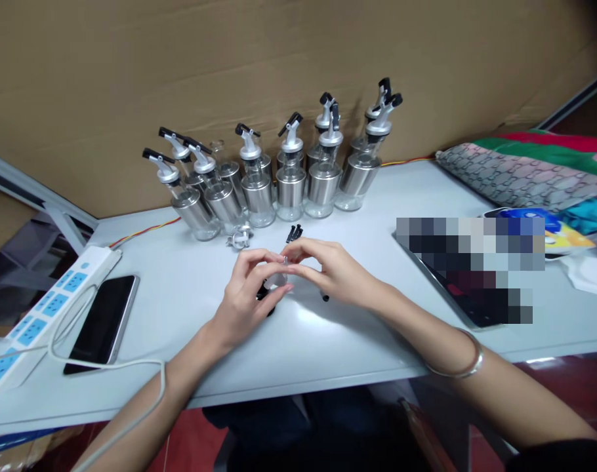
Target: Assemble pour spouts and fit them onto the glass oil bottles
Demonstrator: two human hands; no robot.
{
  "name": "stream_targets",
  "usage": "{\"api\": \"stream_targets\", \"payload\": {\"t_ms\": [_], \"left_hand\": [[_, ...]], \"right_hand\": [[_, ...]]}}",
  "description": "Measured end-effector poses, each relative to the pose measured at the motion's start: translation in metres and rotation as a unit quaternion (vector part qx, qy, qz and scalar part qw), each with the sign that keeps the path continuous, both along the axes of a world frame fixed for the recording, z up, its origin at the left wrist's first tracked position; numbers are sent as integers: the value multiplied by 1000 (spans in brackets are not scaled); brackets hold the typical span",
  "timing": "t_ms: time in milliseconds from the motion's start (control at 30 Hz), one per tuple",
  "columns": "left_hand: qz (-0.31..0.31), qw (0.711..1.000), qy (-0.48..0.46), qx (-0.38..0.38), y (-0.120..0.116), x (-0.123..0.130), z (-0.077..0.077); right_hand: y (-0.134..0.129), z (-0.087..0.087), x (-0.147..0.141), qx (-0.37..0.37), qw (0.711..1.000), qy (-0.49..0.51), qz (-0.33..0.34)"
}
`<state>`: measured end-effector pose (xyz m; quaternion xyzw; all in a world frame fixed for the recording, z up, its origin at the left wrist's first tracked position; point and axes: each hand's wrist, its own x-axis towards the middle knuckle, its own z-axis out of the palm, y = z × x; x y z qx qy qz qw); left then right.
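Near the middle of the table, my left hand (247, 292) curls its fingers around a small silver-grey spout part (277, 280). My right hand (328, 265) meets it from the right, thumb and fingers pinched at the top of the same part, partly hiding it. Black pieces (265, 298) show under my left hand. Just behind my hands lie small black levers (294, 233) and a loose silver spout part (240, 237). Another small black piece (325, 297) is below my right hand.
Several glass bottles with steel sleeves (291, 187) and pourer tops stand along the cardboard wall (259, 59). A power strip (45, 314), a cable and a phone (102, 321) lie left. A tablet (441, 288) and patterned cloth (519, 174) are right.
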<state>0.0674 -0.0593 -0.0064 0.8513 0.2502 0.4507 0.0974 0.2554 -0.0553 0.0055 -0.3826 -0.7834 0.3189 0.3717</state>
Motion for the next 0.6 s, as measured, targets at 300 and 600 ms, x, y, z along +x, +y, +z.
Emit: {"api": "stream_targets", "payload": {"t_ms": [300, 600], "left_hand": [[-4, 999, 37, 28, 4, -6, -2], [-45, 990, 127, 27, 7, -7, -3]], "right_hand": [[4, 3, 7, 44, 999, 2, -22], [3, 8, 13, 10, 999, 3, -36]]}}
